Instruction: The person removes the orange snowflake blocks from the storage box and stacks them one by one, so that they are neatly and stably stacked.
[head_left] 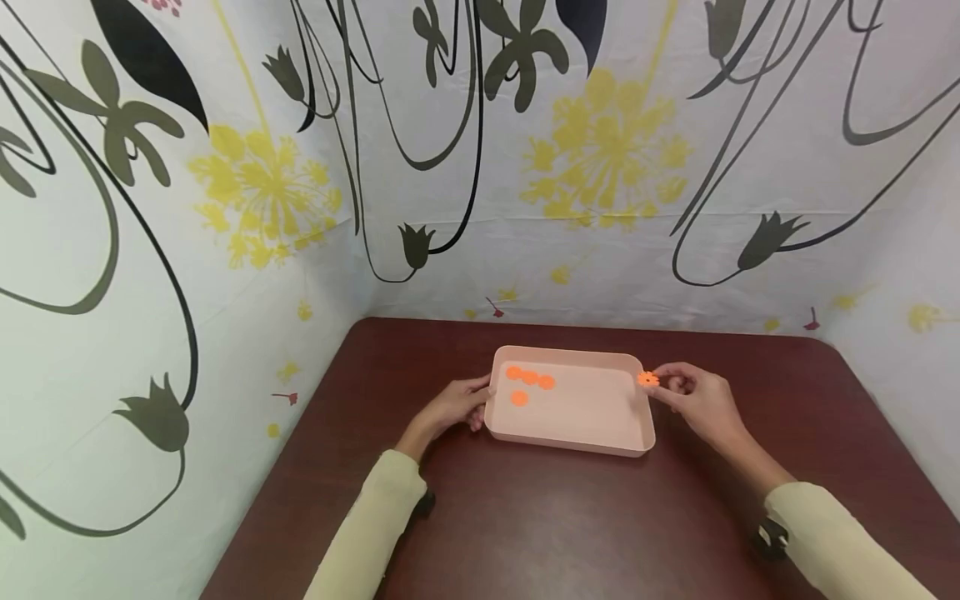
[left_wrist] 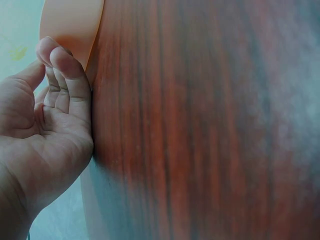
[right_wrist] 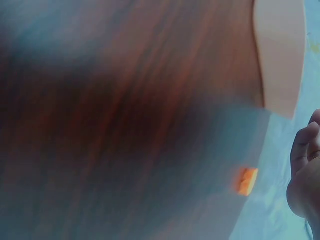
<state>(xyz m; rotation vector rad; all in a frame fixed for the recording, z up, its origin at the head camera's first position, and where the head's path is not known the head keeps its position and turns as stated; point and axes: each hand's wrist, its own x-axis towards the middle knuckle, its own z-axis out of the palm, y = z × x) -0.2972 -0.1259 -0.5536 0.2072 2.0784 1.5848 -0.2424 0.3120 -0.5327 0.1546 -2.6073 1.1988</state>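
Near the far right corner of the tray, a small orange flower is pinched in the right hand, with the thumb and pointing finger pressed close on it. It overlaps the rim in the head view, but I cannot tell if the two touch. The left hand holds the tray's left end, its thumb at the rim and its other fingers bent. The tray sits on the brown table. Inside are round orange bits: three touch in a row at the far left, and one sits just on the near side of them. To do this well, I think a soft pinch is best, so the flower does not slip or bend. Lift it well over the rim, or it could bump the side. The left hand should hold the tray flat and still, because a shake might slide the round bits. Watch the orange piece on the table too; a sleeve could knock it.
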